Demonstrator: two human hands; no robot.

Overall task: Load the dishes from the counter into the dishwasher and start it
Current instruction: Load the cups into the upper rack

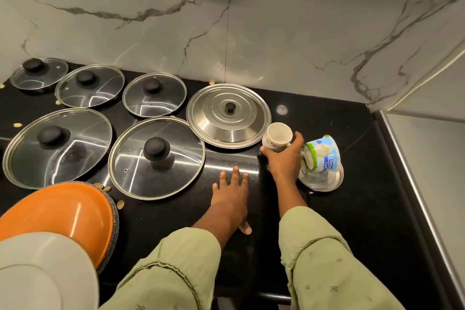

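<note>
Black counter (339, 209): orange plate (57, 211) at front-left edge, steel lid (227, 116) mid-back. Left hand (232, 194) flat on counter, fingers straight, spread. Right hand (284, 158) beside tipped curd tub (323, 156) toward right edge, fingers clamped round white cup (276, 134), just right of steel lid.

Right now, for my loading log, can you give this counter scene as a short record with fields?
right hand: grips white cup
left hand: flat on black counter, holding nothing
glass lids: five, black knobs, lying on counter
steel lid: left of cup
curd tub: tipped on its side over steel plate
orange plate: near left, topping a stack
dishwasher: not in view
</note>
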